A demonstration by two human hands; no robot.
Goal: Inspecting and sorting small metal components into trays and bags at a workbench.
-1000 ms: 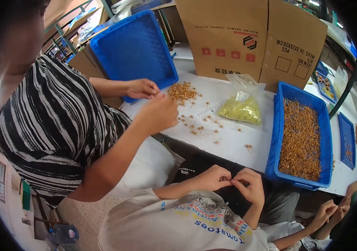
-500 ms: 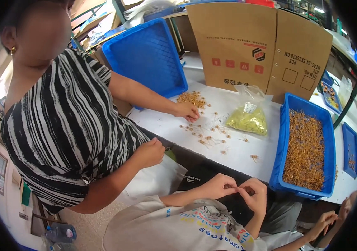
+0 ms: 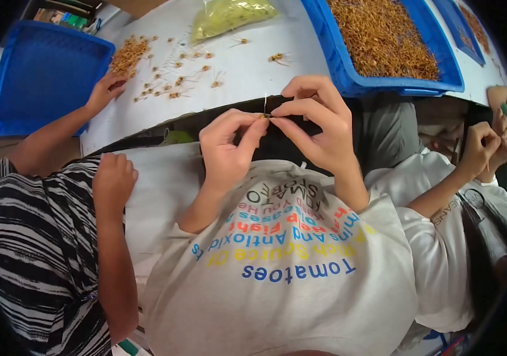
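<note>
Above my lap, in front of the table edge, both my hands meet fingertip to fingertip. Between thumb and forefinger, my left hand [image 3: 228, 142] pinches a small gold-coloured piece with thin strands [image 3: 264, 115]. One pale strand sticks straight up from it. My right hand [image 3: 323, 127] closes thumb and forefinger on the other side of the same piece, its other fingers curled above. The fingertips partly cover the piece. Similar loose pieces with thin strands [image 3: 175, 94] lie scattered on the white table [image 3: 289, 35] beyond my left hand.
A blue bin [image 3: 337, 62] full of golden stranded pieces stands far right; a clear bag of yellow-green bits [image 3: 232, 21] lies beside it. At left, a co-worker's hand [image 3: 108, 92] touches a pile [image 3: 129, 54] near a blue tray [image 3: 45, 77]. Another person's hands [image 3: 483, 145] work at right.
The view has swung from the left-hand co-worker down to my own hands. My right fingers are more spread, and the piece now shows. The co-worker's hand has moved to the pile's near edge.
</note>
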